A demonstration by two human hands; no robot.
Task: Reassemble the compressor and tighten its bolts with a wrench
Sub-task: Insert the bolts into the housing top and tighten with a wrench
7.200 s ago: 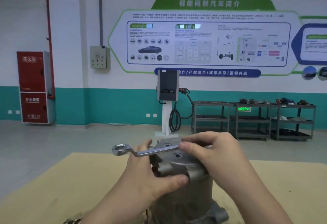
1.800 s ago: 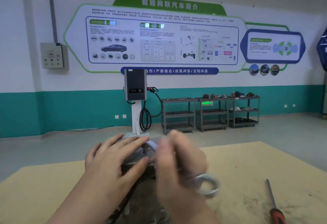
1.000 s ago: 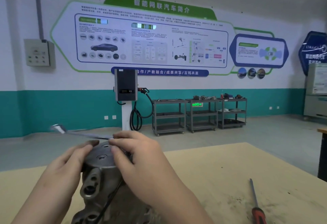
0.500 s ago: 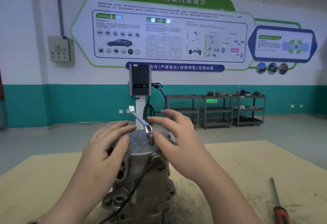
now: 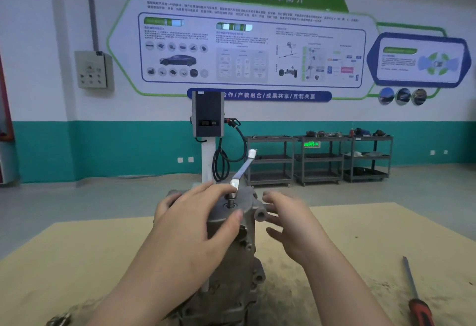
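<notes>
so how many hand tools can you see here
2: a wrench sitting on a bolt atop the compressor, and a red-handled screwdriver lying on the board at right. Others may be hidden behind the arms.

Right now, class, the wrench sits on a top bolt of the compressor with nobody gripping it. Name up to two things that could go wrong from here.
1. The wrench stands on the bolt with its handle slanting up and free; the right hand is open beside it. It could tip off and fall onto the table.
2. The compressor stands on end, steadied only by the left hand on top. A hard pull on the wrench might topple it.
</notes>
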